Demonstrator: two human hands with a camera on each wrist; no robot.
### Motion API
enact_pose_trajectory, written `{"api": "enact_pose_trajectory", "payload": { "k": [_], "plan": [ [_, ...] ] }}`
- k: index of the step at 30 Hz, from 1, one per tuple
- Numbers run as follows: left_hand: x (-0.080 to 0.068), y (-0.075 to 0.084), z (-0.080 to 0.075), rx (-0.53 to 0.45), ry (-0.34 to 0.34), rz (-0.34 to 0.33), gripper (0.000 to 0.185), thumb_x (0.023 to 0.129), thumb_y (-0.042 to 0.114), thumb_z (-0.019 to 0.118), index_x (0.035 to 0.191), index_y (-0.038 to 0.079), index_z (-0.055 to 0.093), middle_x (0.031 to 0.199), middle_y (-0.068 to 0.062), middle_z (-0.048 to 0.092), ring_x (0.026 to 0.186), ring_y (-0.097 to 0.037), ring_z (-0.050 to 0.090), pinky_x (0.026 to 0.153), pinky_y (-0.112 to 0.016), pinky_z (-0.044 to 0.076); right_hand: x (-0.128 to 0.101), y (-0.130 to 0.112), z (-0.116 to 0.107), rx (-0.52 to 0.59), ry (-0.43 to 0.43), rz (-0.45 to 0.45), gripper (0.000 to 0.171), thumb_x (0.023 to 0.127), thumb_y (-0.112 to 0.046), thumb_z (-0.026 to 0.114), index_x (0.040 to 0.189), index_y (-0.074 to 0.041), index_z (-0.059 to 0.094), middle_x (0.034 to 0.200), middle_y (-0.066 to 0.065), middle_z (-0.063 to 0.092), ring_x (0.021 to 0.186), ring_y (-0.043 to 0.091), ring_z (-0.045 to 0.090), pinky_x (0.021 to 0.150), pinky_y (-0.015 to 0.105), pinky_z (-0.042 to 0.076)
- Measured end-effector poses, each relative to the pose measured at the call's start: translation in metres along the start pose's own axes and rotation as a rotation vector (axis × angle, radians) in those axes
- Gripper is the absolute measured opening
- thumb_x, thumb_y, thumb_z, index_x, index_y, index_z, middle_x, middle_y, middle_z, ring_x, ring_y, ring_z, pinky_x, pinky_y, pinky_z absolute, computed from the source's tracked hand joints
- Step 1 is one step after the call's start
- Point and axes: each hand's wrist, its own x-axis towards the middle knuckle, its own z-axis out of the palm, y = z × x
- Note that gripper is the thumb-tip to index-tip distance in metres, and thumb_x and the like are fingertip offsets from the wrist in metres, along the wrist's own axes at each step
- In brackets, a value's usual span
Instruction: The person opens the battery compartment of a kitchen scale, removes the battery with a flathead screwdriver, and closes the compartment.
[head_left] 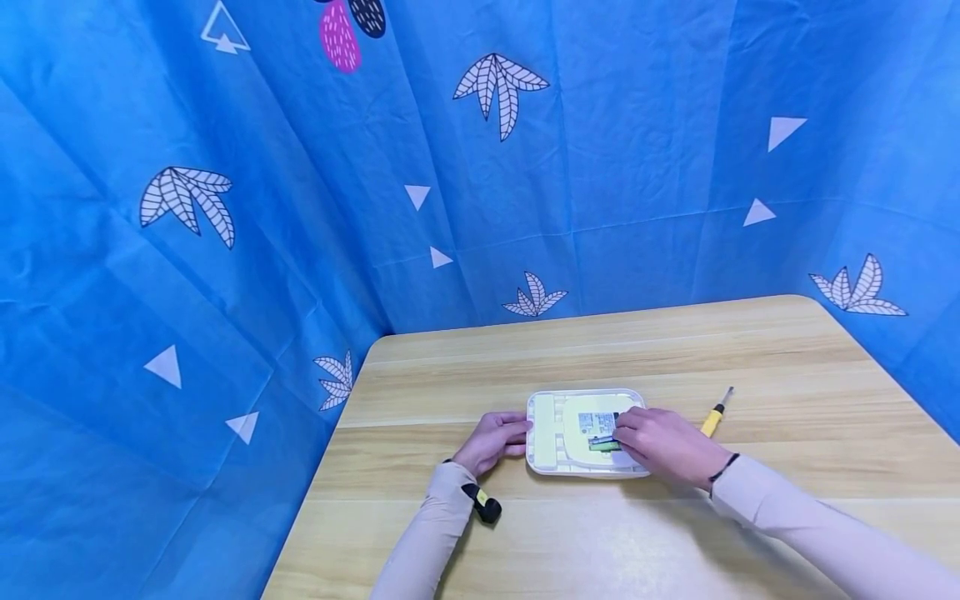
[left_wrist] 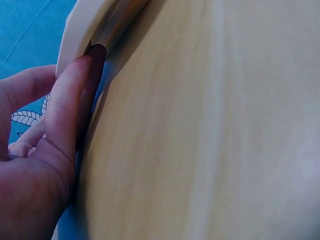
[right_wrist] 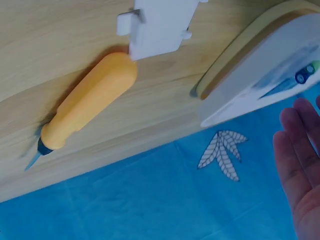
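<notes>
Sleeves (head_left: 420, 537) reach in over a wood-grain bench (head_left: 352, 521). The left hand (head_left: 491, 440) has a narrow grip on the left edge of a white device (head_left: 545, 429), which lies mid-bench, labelled face up. The right hand (head_left: 667, 442) bends over the device's right half, fingertips at a green battery (head_left: 604, 447) below the label (head_left: 592, 421); whether that grip pinches the battery cannot be told. The step looks like battery handling, best done with the left hand bracing the device, the right fingers holding the battery level, and its ends checked for direction before any pressing, never forced. To the right, a small white tabbed plate (right_wrist: 162, 30), probably the cover, lies beside a yellow screwdriver (head_left: 710, 422). Farthest off hangs leaf-printed blue cloth (head_left: 637, 167).
</notes>
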Motion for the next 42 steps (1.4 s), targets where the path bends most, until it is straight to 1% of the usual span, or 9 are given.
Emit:
{"api": "enact_pose_trajectory", "payload": {
  "k": [3,7,10,15,20,26,32,37,42],
  "plan": [
    [-0.001,0.001,0.001,-0.002,0.000,-0.003,0.045,0.097,0.008,0.070,0.136,-0.010,0.058,0.114,-0.017,0.076,0.087,-0.016,0.078,0.080,-0.025,0.067,0.002,-0.002,0.004,0.001,-0.021,-0.013,0.010,0.086,-0.012,0.081,0.094,-0.014,0.077,0.096,-0.001,0.074,0.089,0.016,0.070,0.076,0.032,0.065],
    [0.000,0.001,0.001,0.000,-0.003,0.002,0.044,0.097,0.008,0.070,0.135,-0.010,0.059,0.114,-0.017,0.077,0.087,-0.017,0.078,0.080,-0.025,0.067,0.003,-0.002,0.008,-0.017,-0.053,-0.031,0.010,0.086,-0.010,0.079,0.093,-0.015,0.076,0.094,-0.003,0.071,0.087,0.013,0.066,0.073,0.029,0.064],
    [0.001,0.000,0.000,-0.002,-0.007,0.003,0.043,0.097,0.008,0.070,0.135,-0.010,0.059,0.114,-0.017,0.077,0.087,-0.017,0.078,0.080,-0.026,0.067,0.003,-0.002,0.009,-0.040,-0.074,-0.046,0.014,0.083,-0.006,0.080,0.093,-0.014,0.076,0.093,-0.003,0.070,0.086,0.013,0.065,0.072,0.029,0.063],
    [0.002,-0.002,0.000,-0.002,-0.015,0.011,0.043,0.097,0.007,0.069,0.135,-0.011,0.059,0.115,-0.021,0.076,0.090,-0.017,0.078,0.081,-0.026,0.067,0.006,-0.004,0.006,-0.120,-0.107,-0.078,0.025,0.075,0.004,0.081,0.092,-0.013,0.076,0.092,-0.002,0.070,0.085,0.014,0.066,0.071,0.030,0.064],
    [0.003,-0.003,0.000,-0.007,-0.016,0.017,0.043,0.097,0.006,0.068,0.135,-0.012,0.058,0.117,-0.024,0.075,0.092,-0.018,0.078,0.083,-0.028,0.067,0.009,-0.007,0.003,-0.223,-0.131,-0.120,0.025,0.070,0.003,0.084,0.086,-0.013,0.075,0.088,0.000,0.070,0.081,0.015,0.065,0.070,0.029,0.063],
    [0.003,-0.002,0.000,-0.008,-0.013,0.015,0.043,0.097,0.007,0.069,0.135,-0.012,0.057,0.115,-0.022,0.076,0.091,-0.018,0.078,0.084,-0.028,0.067,0.011,-0.009,0.004,-0.290,-0.136,-0.153,0.020,0.071,-0.002,0.086,0.079,-0.015,0.073,0.081,-0.001,0.070,0.074,0.013,0.063,0.067,0.025,0.060],
    [0.003,-0.003,0.000,-0.002,-0.013,0.013,0.044,0.097,0.007,0.069,0.135,-0.012,0.057,0.116,-0.022,0.075,0.091,-0.018,0.078,0.082,-0.028,0.067,0.012,-0.012,0.006,-0.317,-0.116,-0.185,0.021,0.070,-0.002,0.087,0.077,-0.016,0.072,0.075,-0.002,0.069,0.068,0.012,0.062,0.061,0.023,0.057],
    [0.001,-0.003,0.000,-0.006,-0.013,0.011,0.045,0.098,0.008,0.069,0.136,-0.012,0.056,0.115,-0.021,0.076,0.090,-0.017,0.078,0.082,-0.027,0.067,0.010,-0.012,0.006,-0.344,-0.099,-0.207,0.021,0.071,-0.002,0.086,0.078,-0.016,0.072,0.074,-0.003,0.069,0.066,0.012,0.062,0.059,0.023,0.056],
    [0.001,-0.002,0.000,-0.003,-0.011,0.012,0.045,0.098,0.008,0.069,0.136,-0.012,0.057,0.115,-0.020,0.076,0.090,-0.016,0.077,0.081,-0.026,0.067,0.012,-0.011,0.004,-0.340,-0.107,-0.225,0.020,0.072,-0.003,0.085,0.078,-0.016,0.072,0.073,-0.004,0.069,0.065,0.011,0.061,0.057,0.023,0.054]
  ]
}}
